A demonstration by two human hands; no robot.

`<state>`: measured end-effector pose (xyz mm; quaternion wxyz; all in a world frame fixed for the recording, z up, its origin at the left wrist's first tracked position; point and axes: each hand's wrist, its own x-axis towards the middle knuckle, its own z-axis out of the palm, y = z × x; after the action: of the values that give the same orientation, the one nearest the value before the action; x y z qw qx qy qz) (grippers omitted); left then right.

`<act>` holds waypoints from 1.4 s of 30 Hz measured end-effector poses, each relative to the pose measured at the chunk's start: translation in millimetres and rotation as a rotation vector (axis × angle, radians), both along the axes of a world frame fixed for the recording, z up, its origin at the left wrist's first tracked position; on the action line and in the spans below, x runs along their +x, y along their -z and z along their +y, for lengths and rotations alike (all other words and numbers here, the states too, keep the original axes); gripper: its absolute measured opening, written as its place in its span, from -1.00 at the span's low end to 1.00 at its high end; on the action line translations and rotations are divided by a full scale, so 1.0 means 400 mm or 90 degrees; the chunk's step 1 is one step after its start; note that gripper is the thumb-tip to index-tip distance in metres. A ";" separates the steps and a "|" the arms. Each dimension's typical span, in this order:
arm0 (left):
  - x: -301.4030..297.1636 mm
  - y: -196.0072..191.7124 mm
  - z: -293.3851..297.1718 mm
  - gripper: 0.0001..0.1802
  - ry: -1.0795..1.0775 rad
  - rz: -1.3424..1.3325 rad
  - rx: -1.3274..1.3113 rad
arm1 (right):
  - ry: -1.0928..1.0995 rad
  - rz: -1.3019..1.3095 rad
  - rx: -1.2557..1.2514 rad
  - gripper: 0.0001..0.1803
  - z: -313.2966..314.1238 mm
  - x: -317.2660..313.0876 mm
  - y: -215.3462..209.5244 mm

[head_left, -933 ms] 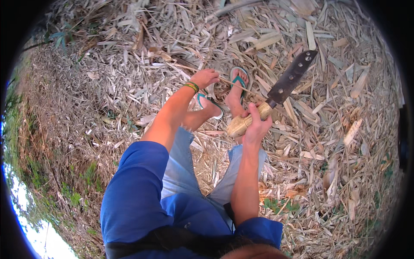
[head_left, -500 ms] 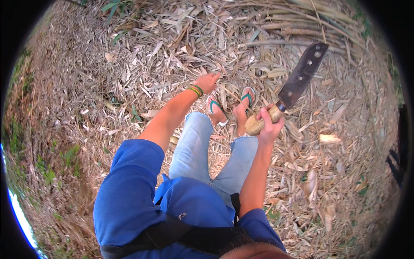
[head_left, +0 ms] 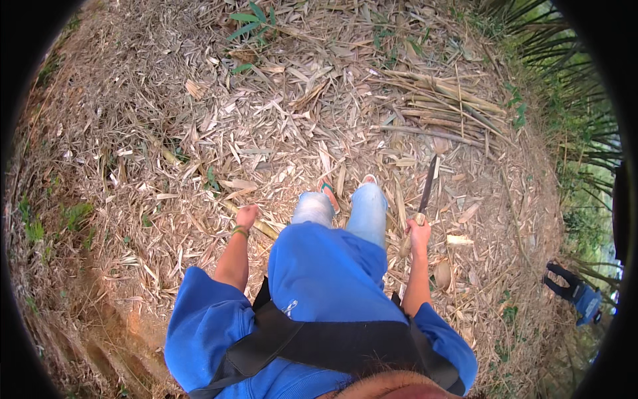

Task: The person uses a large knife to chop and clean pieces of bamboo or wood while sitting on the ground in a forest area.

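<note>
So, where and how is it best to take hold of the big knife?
Best by its wooden handle, probably from the near side, where the right hand grips it. The long, dark blade points forward and the handle lies nearer, so this approach should avoid the blade.

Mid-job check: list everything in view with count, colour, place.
Knife: one, dark blade, right of centre
Poles: several, tan, upper right
Long pole: one, yellowish, left of centre
Wood chunk: one, pale, right of knife
Dry litter: uncounted, tan, across ground
Foliage: uncounted, green, mostly right edge
Other person: one, blue top, right edge
Jeans: one pair, pale blue, centre
Shirt: one, blue, lower centre
Harness: one, black, across shirt
Flip-flop: one clear, teal, left foot
Wristband: count unclear, yellow-green, left wrist
Left hand: one, left of jeans
Right hand: one, gripping knife
</note>
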<state>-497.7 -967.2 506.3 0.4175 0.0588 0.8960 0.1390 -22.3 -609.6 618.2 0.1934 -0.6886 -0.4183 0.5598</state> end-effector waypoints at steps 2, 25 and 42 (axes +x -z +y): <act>-0.028 -0.029 -0.151 -0.53 0.028 0.053 -0.070 | 0.000 -0.022 -0.018 -0.89 -0.016 0.014 0.021; -0.192 0.016 0.177 -0.65 -0.275 0.108 0.263 | -0.124 -0.220 -0.312 -0.83 0.311 -0.257 0.373; -0.946 0.588 1.729 -0.48 0.361 0.220 0.196 | -0.040 0.006 -0.275 -0.90 1.078 -1.085 0.799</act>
<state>-875.9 -275.6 271.0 0.2679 0.3897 0.8700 0.1393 -456.4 -178.2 298.6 0.0261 -0.6980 -0.3092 0.6454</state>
